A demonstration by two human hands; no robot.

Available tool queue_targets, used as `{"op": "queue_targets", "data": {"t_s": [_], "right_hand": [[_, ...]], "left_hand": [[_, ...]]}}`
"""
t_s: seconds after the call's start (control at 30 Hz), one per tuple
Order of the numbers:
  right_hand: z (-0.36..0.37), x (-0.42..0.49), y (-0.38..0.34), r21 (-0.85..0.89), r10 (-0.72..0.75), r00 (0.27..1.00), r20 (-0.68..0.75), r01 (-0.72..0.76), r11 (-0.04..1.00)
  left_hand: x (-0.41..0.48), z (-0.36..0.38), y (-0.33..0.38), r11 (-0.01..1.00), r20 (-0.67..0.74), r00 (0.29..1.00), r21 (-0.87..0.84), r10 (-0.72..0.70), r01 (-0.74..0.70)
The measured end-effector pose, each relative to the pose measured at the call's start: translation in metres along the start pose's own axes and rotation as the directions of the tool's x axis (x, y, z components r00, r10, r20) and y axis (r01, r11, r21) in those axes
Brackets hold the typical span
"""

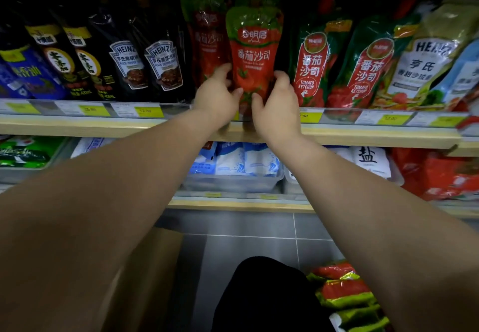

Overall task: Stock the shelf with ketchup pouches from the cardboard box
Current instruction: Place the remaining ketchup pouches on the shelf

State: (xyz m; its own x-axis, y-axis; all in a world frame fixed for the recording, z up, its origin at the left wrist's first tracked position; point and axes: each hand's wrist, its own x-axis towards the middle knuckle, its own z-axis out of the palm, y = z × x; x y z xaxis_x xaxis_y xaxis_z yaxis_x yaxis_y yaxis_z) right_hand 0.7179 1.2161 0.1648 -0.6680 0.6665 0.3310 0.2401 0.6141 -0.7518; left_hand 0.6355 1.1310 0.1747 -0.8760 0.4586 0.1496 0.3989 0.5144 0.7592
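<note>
Ketchup pouch (254, 54) stands on wood-edged shelf (103, 127) above grey tiles (246, 243).

Head view faces forward-down, close to the shelf (103, 127).

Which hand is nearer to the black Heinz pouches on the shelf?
Left. The left hand grips the red ketchup pouch on the side facing the black Heinz pouches, to their right. The right hand holds the opposite side, farther from them.
</note>
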Motion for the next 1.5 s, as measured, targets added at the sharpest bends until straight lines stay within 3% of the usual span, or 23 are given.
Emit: {"op": "queue_targets", "data": {"t_s": [0.07,0.2,0.43,1.1,1.3,1.5], "right_hand": [[-0.008,-0.008,0.003,0.025,-0.045,0.999,-0.028,0.046,0.999],[-0.01,-0.01,0.004,-0.192,-0.12,0.987,0.107,0.139,0.972],[-0.006,0.005,-0.01,-0.346,0.013,0.964,0.266,0.083,0.935],[-0.002,0.009,-0.022,-0.576,0.179,0.88,0.441,0.125,0.808],[0.008,0.023,-0.029,-0.66,0.358,0.837,0.413,0.004,0.752],[0.01,0.034,-0.032,-0.611,0.399,0.807,0.436,-0.059,0.789]], "left_hand": [[-0.007,-0.005,-0.004,0.998,0.013,0.998,0.025,0.061,-0.061],[-0.01,-0.012,-0.007,0.972,0.13,0.983,0.179,0.13,-0.152],[0.006,-0.012,0.002,0.942,0.224,0.965,0.275,0.133,-0.193],[0.016,-0.018,-0.007,0.857,0.294,0.927,0.389,0.232,-0.338],[0.027,-0.012,-0.003,0.833,0.344,0.916,0.429,0.206,-0.349],[0.038,-0.01,-0.004,0.797,0.399,0.899,0.477,0.179,-0.371]]}}
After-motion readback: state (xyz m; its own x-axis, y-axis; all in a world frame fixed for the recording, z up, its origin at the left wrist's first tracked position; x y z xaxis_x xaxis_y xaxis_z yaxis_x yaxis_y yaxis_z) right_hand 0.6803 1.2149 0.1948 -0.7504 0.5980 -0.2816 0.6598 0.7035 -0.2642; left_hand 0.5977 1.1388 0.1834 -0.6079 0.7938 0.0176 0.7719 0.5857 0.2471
